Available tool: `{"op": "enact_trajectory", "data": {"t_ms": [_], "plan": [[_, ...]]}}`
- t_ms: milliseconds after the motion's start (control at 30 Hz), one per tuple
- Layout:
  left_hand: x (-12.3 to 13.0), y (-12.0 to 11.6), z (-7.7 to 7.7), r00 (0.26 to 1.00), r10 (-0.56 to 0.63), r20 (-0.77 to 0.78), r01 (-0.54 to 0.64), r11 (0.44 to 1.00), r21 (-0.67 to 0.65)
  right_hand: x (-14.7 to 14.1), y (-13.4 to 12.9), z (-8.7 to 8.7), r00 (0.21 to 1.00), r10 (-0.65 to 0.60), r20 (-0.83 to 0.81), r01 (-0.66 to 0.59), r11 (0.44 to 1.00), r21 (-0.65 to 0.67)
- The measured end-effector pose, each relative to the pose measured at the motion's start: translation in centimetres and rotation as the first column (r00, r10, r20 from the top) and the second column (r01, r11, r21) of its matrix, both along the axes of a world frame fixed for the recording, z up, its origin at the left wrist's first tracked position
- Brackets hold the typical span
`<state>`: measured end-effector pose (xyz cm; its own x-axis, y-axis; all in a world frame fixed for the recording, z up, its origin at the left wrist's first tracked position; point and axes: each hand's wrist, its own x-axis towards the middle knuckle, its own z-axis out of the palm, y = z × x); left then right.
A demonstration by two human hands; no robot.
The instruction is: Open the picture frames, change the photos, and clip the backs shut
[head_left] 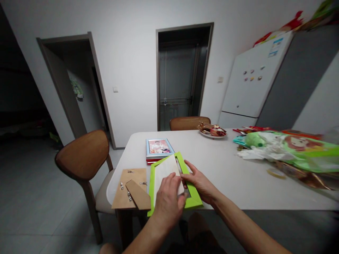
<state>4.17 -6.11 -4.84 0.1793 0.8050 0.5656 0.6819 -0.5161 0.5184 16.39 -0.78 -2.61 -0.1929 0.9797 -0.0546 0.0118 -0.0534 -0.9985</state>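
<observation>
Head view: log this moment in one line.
left hand: on white sheet; right hand: at right side of green frame; backing board: on table, left of frame

The green frame [194,193] looks smooth. Inside it, the white sheet [166,171] looks dull, like paper. Left of it, the brown board [122,199] looks dull too, with shiny metal clips [129,196]. Farther left, the chair [84,153] has smooth wood. Well right of it, the green bag [315,158] looks like thin plastic.
</observation>
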Motion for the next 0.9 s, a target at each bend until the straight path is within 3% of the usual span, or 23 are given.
{"op": "enact_trajectory", "data": {"t_ms": [133,233,300,367,467,567,667,767,900], "plan": [[-1.6,0.6,1.1,0.998,0.054,-0.027,-0.051,0.993,0.111,1.0,0.5,-0.1,1.000,0.008,-0.021,-0.009,1.000,-0.008],[-4.5,0.7,1.5,0.956,0.248,0.159,-0.267,0.958,0.109,2.8,1.4,-0.9,0.998,-0.025,0.063,0.025,1.000,-0.015],[-6.5,0.6,0.7,0.894,0.363,0.264,-0.377,0.926,0.004,4.1,2.1,-1.8,0.983,-0.050,0.176,0.049,0.999,0.005],[-8.2,0.3,-0.8,0.841,0.420,0.340,-0.402,0.907,-0.127,5.1,2.8,-2.9,0.945,-0.085,0.316,0.075,0.996,0.044],[-9.3,-0.5,-3.0,0.790,0.466,0.398,-0.411,0.884,-0.222,5.8,3.6,-4.6,0.817,-0.176,0.549,0.107,0.982,0.156],[-9.5,-1.4,-4.0,0.810,0.505,0.298,-0.456,0.862,-0.223,5.7,3.9,-5.6,0.651,-0.276,0.707,0.103,0.955,0.278],[-9.6,-2.0,-4.1,0.824,0.549,0.143,-0.507,0.826,-0.247,5.4,3.8,-5.8,0.528,-0.329,0.783,0.065,0.935,0.349],[-9.9,-2.4,-4.1,0.821,0.571,0.028,-0.542,0.794,-0.276,5.3,3.7,-6.1,0.463,-0.351,0.813,0.017,0.921,0.388],[-10.2,-2.4,-4.4,0.838,0.543,-0.056,-0.542,0.815,-0.205,5.4,3.9,-6.8,0.429,-0.373,0.823,-0.013,0.908,0.418]]}}
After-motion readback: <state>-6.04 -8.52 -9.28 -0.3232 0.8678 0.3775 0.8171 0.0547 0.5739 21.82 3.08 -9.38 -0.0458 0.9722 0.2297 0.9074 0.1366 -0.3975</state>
